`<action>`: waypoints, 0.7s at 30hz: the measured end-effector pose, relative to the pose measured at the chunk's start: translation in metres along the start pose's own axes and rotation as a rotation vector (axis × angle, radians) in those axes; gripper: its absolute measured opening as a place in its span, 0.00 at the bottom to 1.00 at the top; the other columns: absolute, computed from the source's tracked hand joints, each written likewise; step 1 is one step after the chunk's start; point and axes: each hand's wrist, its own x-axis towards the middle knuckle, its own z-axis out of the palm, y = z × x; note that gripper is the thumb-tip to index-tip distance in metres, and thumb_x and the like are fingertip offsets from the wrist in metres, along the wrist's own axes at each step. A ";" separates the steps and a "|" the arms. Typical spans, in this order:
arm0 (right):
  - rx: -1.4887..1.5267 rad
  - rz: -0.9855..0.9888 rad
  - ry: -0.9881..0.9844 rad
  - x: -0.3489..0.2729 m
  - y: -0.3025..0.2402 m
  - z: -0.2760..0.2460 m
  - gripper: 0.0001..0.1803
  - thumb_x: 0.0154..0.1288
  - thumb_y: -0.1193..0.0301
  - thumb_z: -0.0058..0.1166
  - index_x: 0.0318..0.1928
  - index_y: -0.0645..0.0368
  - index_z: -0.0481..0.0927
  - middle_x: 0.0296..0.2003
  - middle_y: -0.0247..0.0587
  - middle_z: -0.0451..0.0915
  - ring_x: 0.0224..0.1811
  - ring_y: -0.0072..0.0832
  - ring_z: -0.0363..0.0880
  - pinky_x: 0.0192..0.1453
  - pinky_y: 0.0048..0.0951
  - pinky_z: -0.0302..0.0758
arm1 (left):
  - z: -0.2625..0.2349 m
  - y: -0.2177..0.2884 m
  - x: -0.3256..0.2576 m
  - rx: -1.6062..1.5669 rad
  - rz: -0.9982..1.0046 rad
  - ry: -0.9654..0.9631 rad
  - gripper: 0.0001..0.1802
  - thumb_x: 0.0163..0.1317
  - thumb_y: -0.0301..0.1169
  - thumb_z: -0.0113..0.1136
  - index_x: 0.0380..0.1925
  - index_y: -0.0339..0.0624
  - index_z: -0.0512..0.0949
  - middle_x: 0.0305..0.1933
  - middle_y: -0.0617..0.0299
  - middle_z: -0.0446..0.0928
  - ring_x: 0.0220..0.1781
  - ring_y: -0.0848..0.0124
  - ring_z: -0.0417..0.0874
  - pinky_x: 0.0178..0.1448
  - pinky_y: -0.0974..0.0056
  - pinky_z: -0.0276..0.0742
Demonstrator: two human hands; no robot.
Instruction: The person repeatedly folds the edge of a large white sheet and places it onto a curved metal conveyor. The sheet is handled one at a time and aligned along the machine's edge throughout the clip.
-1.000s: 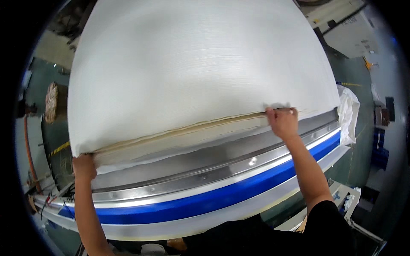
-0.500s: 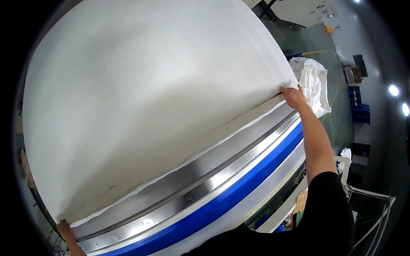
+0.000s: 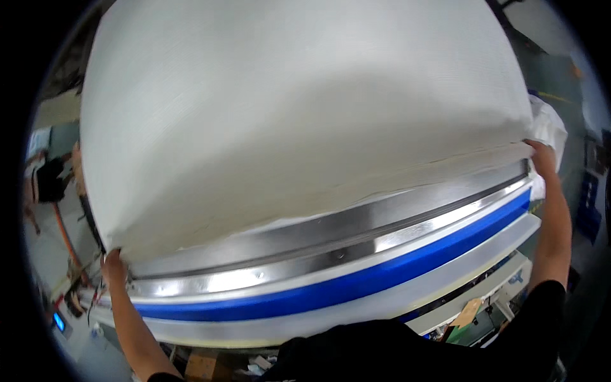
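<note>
A wide white cloth sheet (image 3: 305,95) lies spread over a broad flat surface, its near edge stretched between my two hands. My left hand (image 3: 114,270) is closed on the sheet's near left corner. At the near right corner my right hand (image 3: 542,158) pinches the cloth, arm reaching far out. The near edge looks doubled, with slight ripples along it. In front of that edge a strip of shiny metal plate (image 3: 305,234) shows bare. What lies under the rest of the sheet is hidden.
A blue band (image 3: 356,280) and a pale ledge (image 3: 305,318) run along the machine's near side, before my body. Bunched white cloth (image 3: 552,130) hangs beyond the right end. Another person (image 3: 51,181) is at the far left, near an orange pole (image 3: 67,235).
The view has turned, so the sheet's near edge lies more level and my left forearm shows more. Both hands still hold the sheet's near corners.
</note>
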 end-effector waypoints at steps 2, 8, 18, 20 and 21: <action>0.027 -0.006 0.031 -0.007 0.020 -0.016 0.21 0.53 0.78 0.47 0.48 0.51 0.81 0.42 0.48 0.81 0.47 0.45 0.78 0.53 0.38 0.73 | -0.024 0.003 -0.015 -0.099 -0.035 0.008 0.19 0.58 0.26 0.50 0.50 0.49 0.76 0.51 0.59 0.78 0.55 0.62 0.76 0.71 0.52 0.55; 0.112 -0.042 -0.020 -0.043 0.093 -0.044 0.22 0.55 0.77 0.48 0.53 0.54 0.77 0.43 0.53 0.80 0.46 0.48 0.78 0.51 0.41 0.72 | -0.060 -0.038 -0.070 -0.081 0.043 -0.016 0.19 0.57 0.24 0.49 0.50 0.49 0.76 0.49 0.57 0.79 0.53 0.58 0.78 0.67 0.47 0.59; -0.187 -0.154 -0.368 -0.156 0.067 0.022 0.18 0.51 0.76 0.51 0.45 0.51 0.81 0.39 0.47 0.82 0.43 0.46 0.79 0.49 0.44 0.74 | 0.035 0.018 -0.177 0.123 0.249 -0.611 0.21 0.57 0.26 0.46 0.49 0.56 0.78 0.52 0.63 0.78 0.57 0.66 0.76 0.72 0.49 0.52; -0.224 -0.143 -0.453 -0.168 0.054 0.029 0.16 0.52 0.75 0.52 0.43 0.50 0.82 0.38 0.45 0.82 0.42 0.44 0.80 0.49 0.43 0.75 | 0.038 0.037 -0.183 0.161 0.305 -0.696 0.20 0.56 0.26 0.48 0.48 0.56 0.78 0.52 0.63 0.78 0.58 0.65 0.75 0.71 0.48 0.54; -0.264 -0.134 -0.493 -0.172 0.050 0.034 0.16 0.53 0.74 0.51 0.43 0.50 0.82 0.37 0.44 0.82 0.41 0.44 0.80 0.49 0.43 0.75 | 0.041 0.045 -0.184 0.171 0.330 -0.704 0.20 0.56 0.27 0.49 0.48 0.56 0.79 0.51 0.63 0.78 0.58 0.64 0.75 0.71 0.47 0.55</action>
